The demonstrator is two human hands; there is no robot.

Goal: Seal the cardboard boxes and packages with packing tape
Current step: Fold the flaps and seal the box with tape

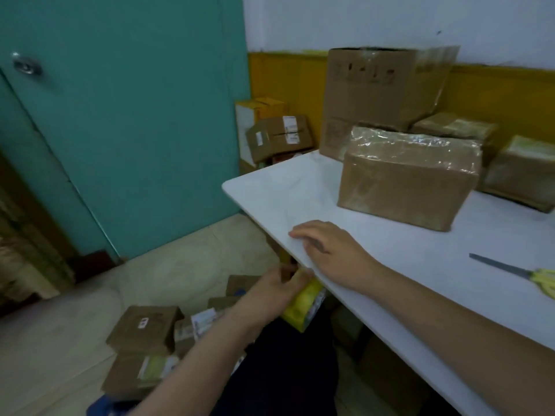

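**Packing station, head view.** The main hazard lies at the near edge of the surface point(300, 190). The left hand point(270, 291) is curled round a yellow item point(303, 307) just below that edge, so lifting it straight up would probably knock it against the underside and loosen the grip. The item is blurred and partly hidden by the edge, so it cannot be told whether it is the tape roll or a package. A second hazard is the scissors point(516, 273), which lie on the surface to the right of the right forearm, where an outward sweep of the arm could strike the blade. The right hand point(327, 250) lies flat, palm down, fingers straight and together, on the near edge of the surface, and holds nothing. The box point(408, 178) stands on the surface beyond and to the right of this hand, apart from both hands. Its top is already covered in wrinkled clear tape, and its near side shows bare brown. The wrinkles suggest poor adhesion, so a further strip laid over them may lift. A carton point(384, 85) stands behind the box, and more parcels point(144, 325) lie on the floor beside the left forearm.
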